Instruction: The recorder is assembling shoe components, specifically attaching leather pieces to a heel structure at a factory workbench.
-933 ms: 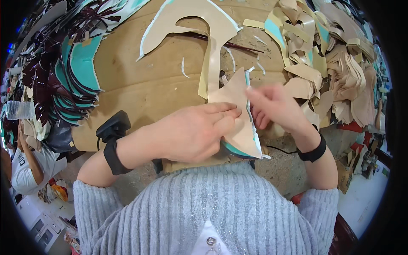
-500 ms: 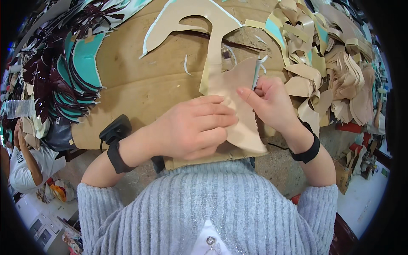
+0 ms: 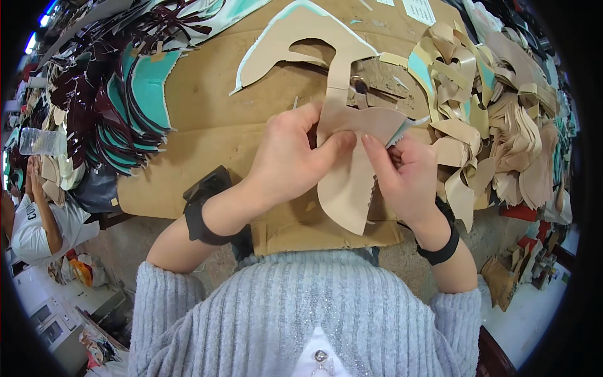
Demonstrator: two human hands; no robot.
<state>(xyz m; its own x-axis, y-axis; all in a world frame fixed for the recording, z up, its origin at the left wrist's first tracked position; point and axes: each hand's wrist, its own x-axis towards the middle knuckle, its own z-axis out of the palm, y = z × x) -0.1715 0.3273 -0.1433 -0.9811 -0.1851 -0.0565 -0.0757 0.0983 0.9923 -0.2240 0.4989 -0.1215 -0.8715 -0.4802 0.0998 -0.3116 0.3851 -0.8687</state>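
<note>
our left hand [image 3: 286,154] has shifted from lying flat on the piece [image 3: 345,188] to pinching its left side; our right hand [image 3: 408,173] pinches it by the toothed right edge. it sits between them, over the near cardboard [image 3: 286,226]. we judge it light, bendy, easily creased: best held by its edges. our left fingertips, behind it, are hidden.

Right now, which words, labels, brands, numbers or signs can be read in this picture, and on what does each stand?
White shirt, far left: dark letters on it, which I do not copy here.
White printed slip, top edge: print too small to read.
Held beige piece: no lettering visible.
</note>
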